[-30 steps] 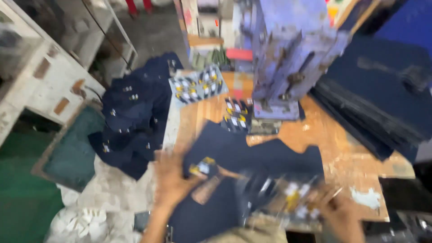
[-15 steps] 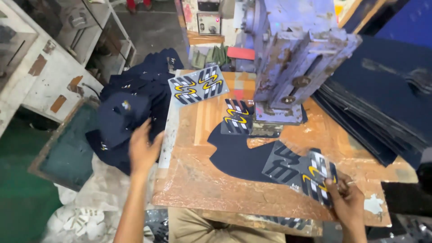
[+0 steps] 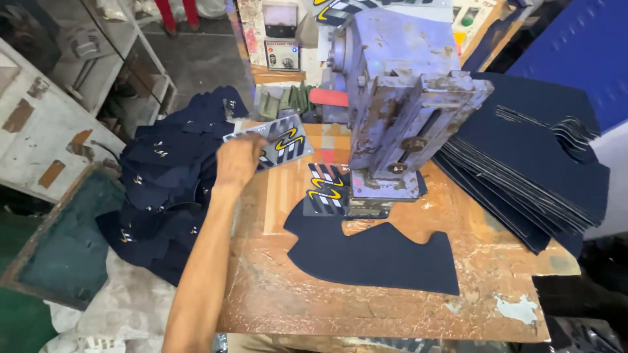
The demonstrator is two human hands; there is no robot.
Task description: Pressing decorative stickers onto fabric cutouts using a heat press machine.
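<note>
My left hand (image 3: 239, 159) reaches across the wooden table (image 3: 327, 307) and rests on a stack of grey transfer sheets (image 3: 288, 138) printed with yellow and dark stripes at the table's far left edge. Its fingers look curled on the stack. A dark navy fabric piece (image 3: 376, 252) lies flat in the middle of the table. One striped sheet (image 3: 325, 189) lies on it under the head of the blue press machine (image 3: 402, 108). My right hand is out of view.
A heap of navy fabric pieces (image 3: 170, 189) lies left of the table. A tall stack of navy cut pieces (image 3: 536, 170) sits at the right. A control box (image 3: 281, 39) stands behind the press. A white shelf unit (image 3: 46, 124) is far left.
My left hand has moved from the navy heap at the left up to the sheet stack. My right hand with its striped sheets has left the view. The camera has tilted.
</note>
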